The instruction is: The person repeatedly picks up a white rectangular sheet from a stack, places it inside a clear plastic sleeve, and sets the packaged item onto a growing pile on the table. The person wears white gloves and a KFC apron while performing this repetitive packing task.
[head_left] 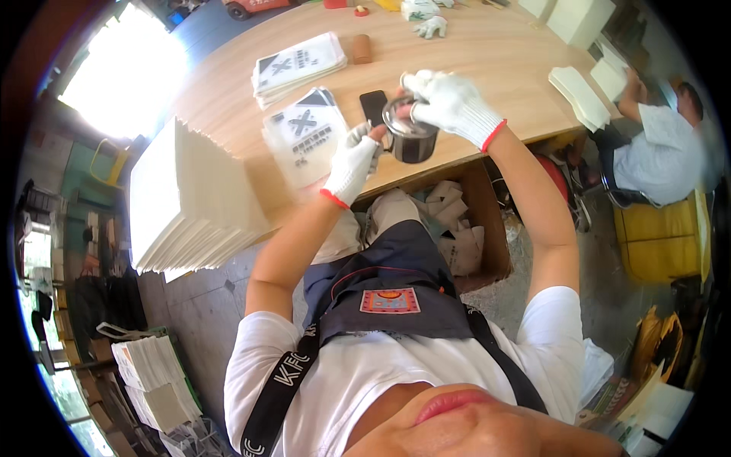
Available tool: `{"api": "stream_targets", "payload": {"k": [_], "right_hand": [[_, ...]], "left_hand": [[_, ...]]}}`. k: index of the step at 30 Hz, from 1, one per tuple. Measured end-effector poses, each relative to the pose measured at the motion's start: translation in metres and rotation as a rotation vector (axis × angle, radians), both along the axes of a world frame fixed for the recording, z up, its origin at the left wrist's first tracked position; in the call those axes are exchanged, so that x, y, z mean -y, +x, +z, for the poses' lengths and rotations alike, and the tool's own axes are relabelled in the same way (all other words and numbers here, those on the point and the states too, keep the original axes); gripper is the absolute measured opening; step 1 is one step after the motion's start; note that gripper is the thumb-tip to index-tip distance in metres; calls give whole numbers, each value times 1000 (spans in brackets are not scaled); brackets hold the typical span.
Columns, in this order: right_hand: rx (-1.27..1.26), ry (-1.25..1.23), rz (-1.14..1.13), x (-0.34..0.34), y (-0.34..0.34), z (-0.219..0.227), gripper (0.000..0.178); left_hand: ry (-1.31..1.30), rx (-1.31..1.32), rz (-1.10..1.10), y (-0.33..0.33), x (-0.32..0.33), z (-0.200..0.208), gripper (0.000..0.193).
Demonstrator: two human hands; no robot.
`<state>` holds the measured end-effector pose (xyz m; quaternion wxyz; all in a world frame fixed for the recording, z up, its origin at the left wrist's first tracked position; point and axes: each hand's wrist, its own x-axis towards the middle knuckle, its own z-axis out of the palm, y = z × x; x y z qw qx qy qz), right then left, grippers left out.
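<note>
A shiny metal mug (412, 137) is held up over the near edge of the table, its handle toward the left. My left hand (355, 161), in a white knit glove with bare fingertips, is closed on the handle. At the mug's top right, my right hand (451, 105), gloved the same way, grips the rim with thumb and fingers; whether a lid sits there I cannot tell. A black phone (373, 105) lies just behind the mug. Printed white sheets or bags (306, 137) rest left of it, near my left hand.
Another printed stack (298, 67) and a brown cylinder (361, 49) lie farther back on the wooden table (487, 53). A tall white paper stack (194, 198) stands at left. A cardboard box (487, 221) of scraps sits below the edge. A seated person (659, 145) works at right.
</note>
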<state>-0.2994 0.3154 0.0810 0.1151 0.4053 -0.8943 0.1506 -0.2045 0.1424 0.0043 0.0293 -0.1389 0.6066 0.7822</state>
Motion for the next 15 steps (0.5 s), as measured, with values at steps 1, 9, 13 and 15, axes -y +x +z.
{"api": "stream_targets", "payload": {"k": [1, 9, 13, 15], "right_hand": [[74, 44, 41, -10, 7, 3, 27], [855, -277, 144, -76, 29, -6, 16], [1020, -538, 143, -104, 28, -7, 16], [1046, -576, 148, -114, 25, -6, 16]], "left_hand": [[0, -34, -6, 4, -9, -11, 24], [-199, -158, -180, 30, -43, -40, 24], [-156, -111, -210, 35, -54, -37, 25], [-146, -91, -227, 33, -56, -38, 26]]}}
